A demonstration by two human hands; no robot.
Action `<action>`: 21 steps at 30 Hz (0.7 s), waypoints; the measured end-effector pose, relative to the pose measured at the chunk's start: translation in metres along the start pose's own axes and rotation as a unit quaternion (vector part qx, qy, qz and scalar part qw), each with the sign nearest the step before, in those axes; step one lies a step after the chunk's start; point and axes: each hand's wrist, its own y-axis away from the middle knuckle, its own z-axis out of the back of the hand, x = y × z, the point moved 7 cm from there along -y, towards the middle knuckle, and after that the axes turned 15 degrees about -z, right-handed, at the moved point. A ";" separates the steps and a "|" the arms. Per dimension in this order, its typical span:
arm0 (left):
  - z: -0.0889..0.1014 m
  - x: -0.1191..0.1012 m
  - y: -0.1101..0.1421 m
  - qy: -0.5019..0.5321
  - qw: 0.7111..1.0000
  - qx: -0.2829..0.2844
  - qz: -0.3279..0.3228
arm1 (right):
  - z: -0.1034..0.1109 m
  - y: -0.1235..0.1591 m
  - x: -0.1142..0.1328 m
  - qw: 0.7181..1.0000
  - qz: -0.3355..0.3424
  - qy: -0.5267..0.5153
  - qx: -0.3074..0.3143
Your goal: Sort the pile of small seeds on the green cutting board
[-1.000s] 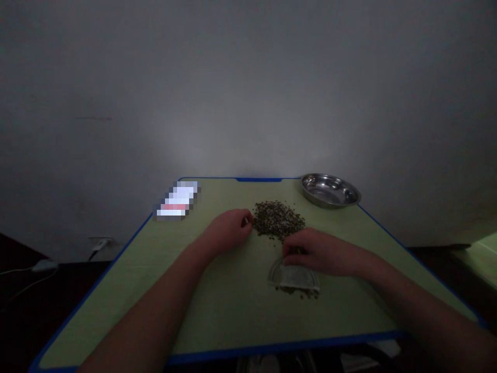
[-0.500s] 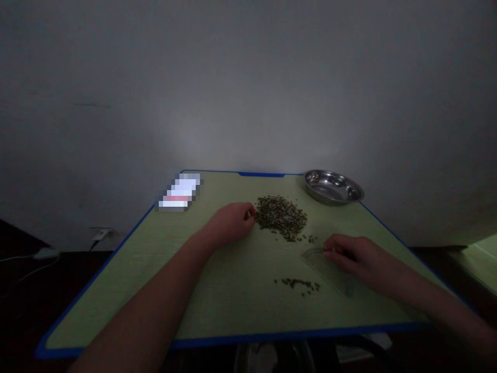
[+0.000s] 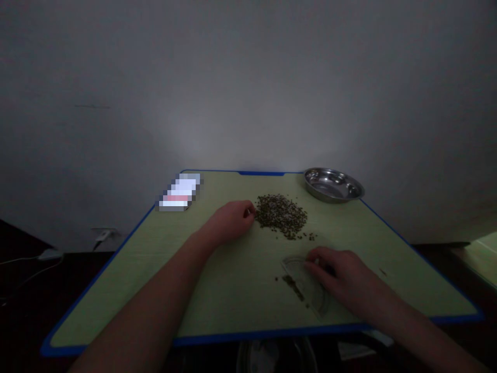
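A heap of small dark green beans (image 3: 281, 214) lies on the pale green table (image 3: 233, 290) with blue edging. My left hand (image 3: 230, 221) rests curled at the heap's left edge, its fingertips pinched against the beans. My right hand (image 3: 341, 274) grips a clear half-round plastic protractor (image 3: 305, 282) that lies flat on the table. The protractor's straight edge presses against a short line of loose beans (image 3: 292, 285) in front of the heap.
A shallow steel dish (image 3: 333, 185) stands at the table's far right corner. A blurred white and pink rectangle (image 3: 179, 192) lies at the far left. A grey wall rises behind the table. Cables and a wall socket (image 3: 101, 235) are on the left.
My right hand first drew the protractor off to the right, leaving a row of beans, then brought it back left against that row. My left hand stayed at the heap.
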 end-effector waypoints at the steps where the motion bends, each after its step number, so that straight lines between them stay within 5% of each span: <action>1: 0.000 0.000 0.000 0.002 1.000 -0.002 -0.001 | -0.001 -0.001 0.003 1.000 0.004 -0.002 0.000; 21: 0.001 -0.003 0.000 -0.004 1.000 0.003 0.005 | -0.008 -0.016 0.057 0.973 0.210 0.063 0.070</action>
